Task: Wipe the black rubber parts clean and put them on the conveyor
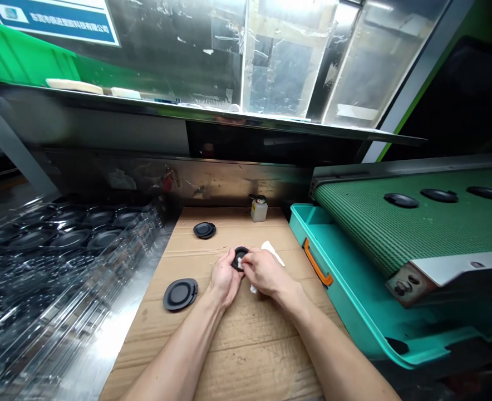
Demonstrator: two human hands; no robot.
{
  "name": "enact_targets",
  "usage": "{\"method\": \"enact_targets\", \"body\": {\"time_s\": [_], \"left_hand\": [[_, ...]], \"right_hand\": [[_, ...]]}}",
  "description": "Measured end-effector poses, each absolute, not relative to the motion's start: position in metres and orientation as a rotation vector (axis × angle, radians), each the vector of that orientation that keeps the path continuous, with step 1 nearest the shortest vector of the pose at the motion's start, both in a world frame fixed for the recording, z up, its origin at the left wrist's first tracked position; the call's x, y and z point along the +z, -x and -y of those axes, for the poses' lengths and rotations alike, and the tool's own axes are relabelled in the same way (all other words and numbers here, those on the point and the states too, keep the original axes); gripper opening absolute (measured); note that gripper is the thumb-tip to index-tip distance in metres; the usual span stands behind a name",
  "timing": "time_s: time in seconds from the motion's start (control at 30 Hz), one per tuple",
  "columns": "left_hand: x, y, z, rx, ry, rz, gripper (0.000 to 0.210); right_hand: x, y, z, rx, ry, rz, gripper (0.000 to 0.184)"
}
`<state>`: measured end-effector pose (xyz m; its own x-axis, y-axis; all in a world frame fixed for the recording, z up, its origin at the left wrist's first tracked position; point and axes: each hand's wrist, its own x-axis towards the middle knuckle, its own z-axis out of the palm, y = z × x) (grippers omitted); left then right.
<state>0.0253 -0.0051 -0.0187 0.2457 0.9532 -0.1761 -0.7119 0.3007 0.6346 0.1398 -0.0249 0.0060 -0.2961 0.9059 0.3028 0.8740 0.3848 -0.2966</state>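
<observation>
My left hand point(224, 278) is closed around the edge of a small round black plastic part point(241, 253), which looks like a lid with a raised rim. Bent over that part, my right hand point(266, 271) pinches a white wipe point(240, 262) against its face. More white cloth or paper point(273, 253) shows behind the right hand, and a bit peeks out below it; whether it is all one piece I cannot tell. Left of my hands, a larger black disc point(180, 294) lies on the cardboard, and black discs point(205, 230) lie farther back.
Cardboard point(246, 362) covers the worktop. A small white bottle point(259, 209) stands at its back. On the left are clear trays of black parts point(68, 239). To the right, a teal bin point(354, 312) sits beneath a green conveyor point(396, 234) carrying several black discs. A metal shelf point(212, 116) crosses above.
</observation>
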Motion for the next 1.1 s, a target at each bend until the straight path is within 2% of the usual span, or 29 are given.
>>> {"method": "enact_targets", "body": {"time_s": [0.1,0.27,0.4,0.57,0.67,0.73,0.83,0.93,1.1], "left_hand": [[-0.018,-0.027,0.006,1.206,-0.486,-0.618,0.018],[-0.019,-0.028,0.006,1.206,-0.495,-0.614,0.021],[-0.019,-0.029,0.004,1.22,-0.5,-0.621,0.019],[-0.02,-0.025,0.0,1.202,-0.482,-0.615,0.024],[-0.018,-0.022,-0.003,1.166,-0.429,-0.647,0.027],[-0.016,-0.019,-0.004,1.15,-0.38,-0.643,0.028],[-0.013,-0.015,-0.005,1.109,-0.328,-0.606,0.031],[-0.01,-0.01,-0.005,1.08,-0.277,-0.581,0.034],[-0.009,-0.005,-0.006,1.062,-0.242,-0.549,0.035]], "right_hand": [[0.009,-0.141,0.025,-0.017,1.647,2.087,0.028],[0.013,-0.141,0.025,0.123,1.556,2.232,0.022],[0.012,-0.137,0.027,-0.022,1.67,2.099,0.027],[0.011,-0.142,0.03,0.182,1.598,2.158,0.022],[0.016,-0.162,0.035,0.469,1.583,2.15,0.022],[0.021,-0.178,0.037,0.638,1.537,2.159,0.029],[0.025,-0.193,0.037,0.448,1.669,2.012,0.044],[0.019,-0.198,0.034,0.098,1.925,1.818,0.037],[0.002,-0.196,0.026,0.127,1.98,1.898,0.035]]}}
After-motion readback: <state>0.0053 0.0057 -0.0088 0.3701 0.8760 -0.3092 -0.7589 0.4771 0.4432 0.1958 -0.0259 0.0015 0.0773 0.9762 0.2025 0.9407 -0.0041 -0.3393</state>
